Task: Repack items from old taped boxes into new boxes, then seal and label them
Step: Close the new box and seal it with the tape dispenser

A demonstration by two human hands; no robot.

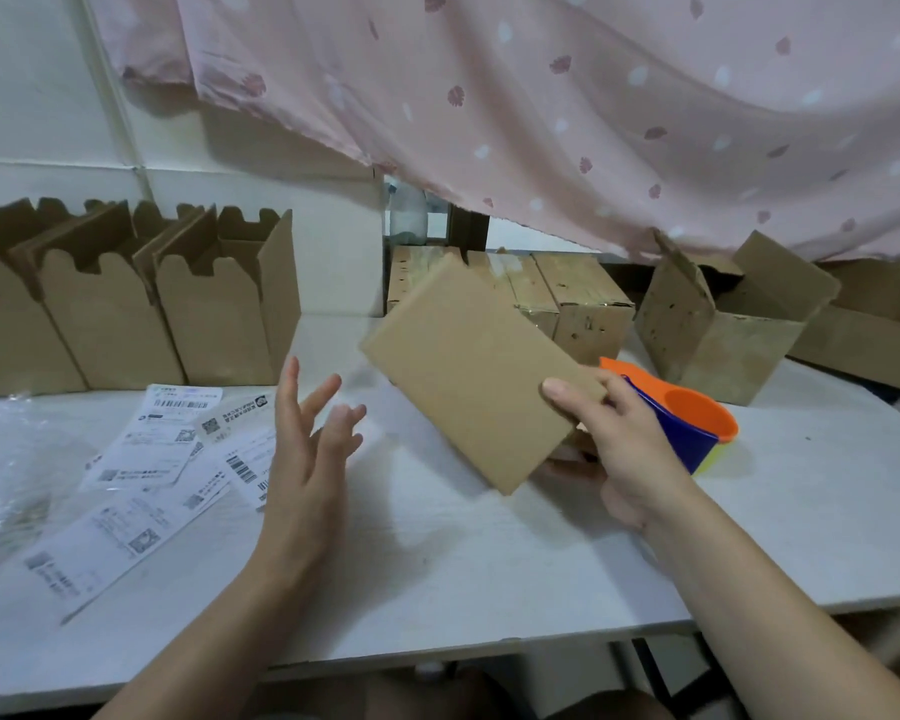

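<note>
The right hand [630,449] pinches a plain box [468,371]; the left hand [307,459] hovers, fingers [288,397] spread. New boxes [214,314] stand open and labels [162,454] lie loose, so most work likely remains.

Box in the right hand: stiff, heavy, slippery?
Probably light: the right hand holds the box aloft and tilted by one corner alone. Likely stiff: its broad face looks flat, with no sag. Matte cardboard, so probably not slippery.
</note>
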